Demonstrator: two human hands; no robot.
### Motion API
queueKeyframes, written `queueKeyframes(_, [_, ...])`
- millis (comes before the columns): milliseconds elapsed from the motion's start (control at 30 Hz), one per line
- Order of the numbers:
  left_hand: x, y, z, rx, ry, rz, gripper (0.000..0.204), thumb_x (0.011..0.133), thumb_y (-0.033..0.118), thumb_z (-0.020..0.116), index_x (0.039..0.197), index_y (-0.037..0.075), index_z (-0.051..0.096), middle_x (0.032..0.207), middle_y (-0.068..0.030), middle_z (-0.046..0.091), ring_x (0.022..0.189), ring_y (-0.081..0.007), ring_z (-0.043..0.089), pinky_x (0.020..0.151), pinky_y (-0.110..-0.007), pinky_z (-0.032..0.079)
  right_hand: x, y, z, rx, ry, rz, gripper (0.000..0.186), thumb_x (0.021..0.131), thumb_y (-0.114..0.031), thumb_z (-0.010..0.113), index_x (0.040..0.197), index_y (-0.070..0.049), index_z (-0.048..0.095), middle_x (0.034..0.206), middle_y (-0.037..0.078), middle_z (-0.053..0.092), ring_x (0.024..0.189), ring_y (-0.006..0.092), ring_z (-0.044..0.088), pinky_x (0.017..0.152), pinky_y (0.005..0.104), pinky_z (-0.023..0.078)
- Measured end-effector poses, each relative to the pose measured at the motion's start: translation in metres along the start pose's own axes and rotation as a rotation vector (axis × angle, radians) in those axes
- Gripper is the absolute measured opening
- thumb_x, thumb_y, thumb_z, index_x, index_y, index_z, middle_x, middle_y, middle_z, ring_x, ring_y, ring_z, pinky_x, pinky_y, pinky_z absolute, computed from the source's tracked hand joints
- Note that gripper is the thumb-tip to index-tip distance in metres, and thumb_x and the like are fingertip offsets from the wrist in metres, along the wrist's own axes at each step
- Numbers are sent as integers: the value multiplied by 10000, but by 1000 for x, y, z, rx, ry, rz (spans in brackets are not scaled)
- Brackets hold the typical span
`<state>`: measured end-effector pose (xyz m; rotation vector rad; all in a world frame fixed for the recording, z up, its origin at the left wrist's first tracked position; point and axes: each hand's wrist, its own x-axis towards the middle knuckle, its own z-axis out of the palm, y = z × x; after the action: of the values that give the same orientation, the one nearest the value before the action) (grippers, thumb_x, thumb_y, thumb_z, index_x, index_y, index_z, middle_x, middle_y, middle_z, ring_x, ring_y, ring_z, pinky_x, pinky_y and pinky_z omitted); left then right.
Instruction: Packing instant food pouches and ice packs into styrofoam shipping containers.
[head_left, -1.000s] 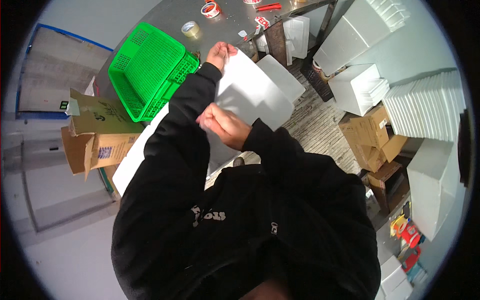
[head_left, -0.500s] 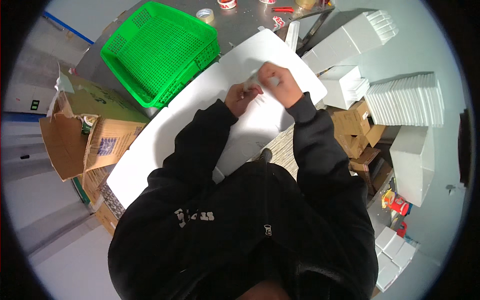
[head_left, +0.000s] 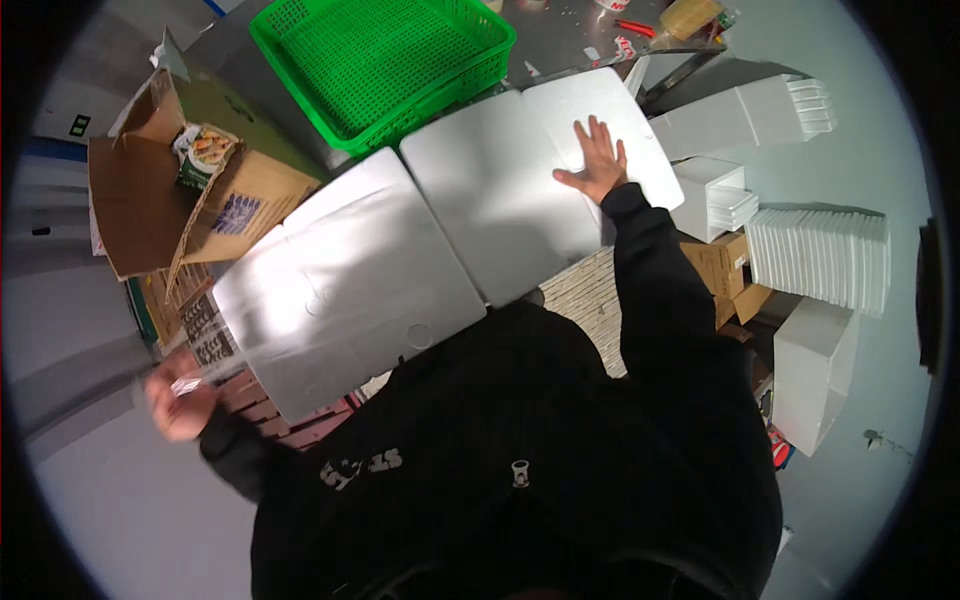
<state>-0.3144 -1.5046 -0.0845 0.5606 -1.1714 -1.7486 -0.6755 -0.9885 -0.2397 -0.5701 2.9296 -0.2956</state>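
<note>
White foam boards point(head_left: 350, 310) lie side by side across the middle of the view, with narrow seams between them and round marks on the nearer left one. My right hand point(head_left: 599, 160) rests spread out on the right-hand board point(head_left: 485, 190), fingers apart. Down at the left, beyond the boards' end, my left hand point(head_left: 182, 405) is closed on a clear, crinkly strip point(head_left: 187, 385), perhaps tape or film; motion blurs it slightly.
Green plastic crates point(head_left: 380, 60) sit on the metal table point(head_left: 550, 50) behind the boards, near a red tool point(head_left: 635, 28). An open cardboard box point(head_left: 130, 210) stands at left. Stacked foam lids point(head_left: 810, 260), foam boxes point(head_left: 810, 370) and cartons point(head_left: 715, 265) line the right.
My left hand has moved from the middle out to the lower left with the clear strip. My right hand has opened and flattened on the board. More of the boards' surface now shows.
</note>
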Motion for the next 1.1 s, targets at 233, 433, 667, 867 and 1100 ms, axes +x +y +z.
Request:
queueKeyframes(233, [78, 88, -279, 573, 13, -334, 337, 818, 205, 468, 1062, -10, 558, 1141, -172, 554, 1097, -371, 476, 981, -431, 334, 11, 4, 5, -21, 94, -59, 948, 718, -651, 584, 1436, -153, 216, 1498, 174, 126, 1396, 322, 70, 1071, 560, 43])
queueKeyframes(433, [59, 113, -146, 887, 28, 174, 559, 837, -15, 493, 1371, 71, 350, 1424, -179, 297, 1205, -352, 437, 865, -396, 456, -10, 46, -21, 608, 729, -57, 531, 786, -234, 705, 1246, -53, 511, 1360, 214, 384, 1310, 341, 296, 1070, 385, 232])
queueKeyframes(667, [-36, 4, 112, 871, -72, 746, 201, 798, 0, 510, 992, -39, 549, 955, -147, 598, 818, -224, 605, 790, -327, 491, -99, 148, 28, 1400, 282, 767, 922, 781, -523, 639, 1424, -76, 152, 1422, 180, 254, 1182, 423, 402, 931, 518, 403])
queueKeyframes(867, [-86, -143, 248, 816, -812, 156, 145, 850, 19, 592, 988, -25, 584, 922, -52, 596, 826, -105, 558, 779, -236, 433, -90, 112, 10, 1736, 187, 561, 582, 833, -277, 621, 1308, -106, 332, 1211, 160, 467, 957, 346, 596, 661, 452, 573])
queueKeyframes(1100, [-63, -175, 343, 642, -695, 24, 284, 931, 247, 526, 1085, 11, 567, 961, -55, 628, 818, -137, 591, 713, -253, 445, -111, 165, -81, 2183, 308, 466, 483, 884, -272, 533, 1290, -67, 371, 1168, 136, 497, 1026, 298, 541, 817, 458, 494])
